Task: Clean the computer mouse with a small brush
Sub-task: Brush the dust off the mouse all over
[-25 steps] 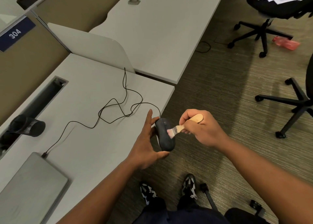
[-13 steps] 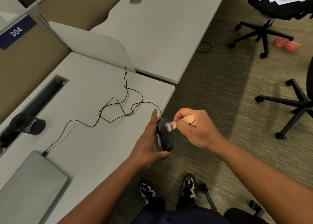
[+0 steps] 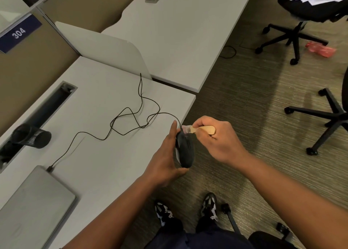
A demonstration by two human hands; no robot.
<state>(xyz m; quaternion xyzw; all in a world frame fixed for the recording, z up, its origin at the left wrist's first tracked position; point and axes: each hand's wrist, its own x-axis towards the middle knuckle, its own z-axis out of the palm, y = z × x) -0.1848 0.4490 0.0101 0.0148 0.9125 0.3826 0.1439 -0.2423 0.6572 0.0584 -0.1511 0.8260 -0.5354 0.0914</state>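
My left hand [image 3: 165, 160] holds a black wired computer mouse [image 3: 185, 150] on edge just past the desk's front corner, thumb under its near end and fingers along its left side. My right hand [image 3: 216, 137] grips the pale wooden handle of a small brush [image 3: 204, 129]. The brush's bristles touch the mouse's far end, where the cable comes out. The black cable [image 3: 131, 120] loops over the grey desk [image 3: 90, 154] to a closed grey laptop [image 3: 32, 203] at the lower left.
A black mesh pen cup [image 3: 31, 135] lies on its side by the desk's cable slot [image 3: 49, 105]. A second desk [image 3: 180, 34] stands beyond a low divider. Two office chairs [image 3: 301, 22] stand on the carpet to the right, near a red wrapper [image 3: 320, 49].
The brush has moved from the middle of the mouse's body up to its far end. My right hand followed it up and left. The left hand keeps the mouse almost still.
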